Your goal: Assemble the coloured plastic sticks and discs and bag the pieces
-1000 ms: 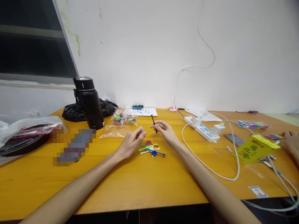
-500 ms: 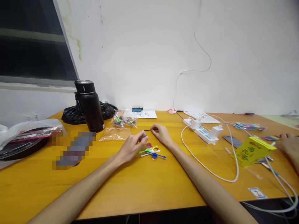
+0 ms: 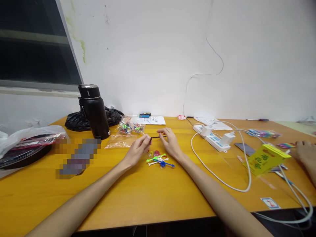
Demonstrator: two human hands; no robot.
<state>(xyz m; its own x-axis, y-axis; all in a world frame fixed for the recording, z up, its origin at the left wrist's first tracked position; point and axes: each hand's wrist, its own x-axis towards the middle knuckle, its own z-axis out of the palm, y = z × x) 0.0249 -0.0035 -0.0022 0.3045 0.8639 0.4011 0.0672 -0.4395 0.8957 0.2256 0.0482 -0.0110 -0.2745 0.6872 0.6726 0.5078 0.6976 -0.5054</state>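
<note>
A thin black plastic arrow-like piece (image 3: 155,137) spans the gap between my hands, just above the table. My left hand (image 3: 138,149) is closed in a pinch on its left end. The fingers of my right hand (image 3: 170,141) are bent around its right end, close to the tip. Between my wrists, a small pile of plastic spinner arrows lies on the table: a green arrow (image 3: 151,160), a blue arrow (image 3: 169,164) and a white one (image 3: 151,164). A red round piece (image 3: 156,153) lies at the pile's far side.
To the left stand a black bottle (image 3: 95,112) and a blurred-out flat object (image 3: 81,156). Bags of coloured parts (image 3: 130,126) lie beyond my left hand. On the right are a power strip (image 3: 214,141), looping white cables, a yellow box (image 3: 266,159) and another person's hand (image 3: 303,153).
My left hand has drawn slightly left and down, showing more of the black piece. The fingers of my right hand have lifted and straightened a little at its right end.
</note>
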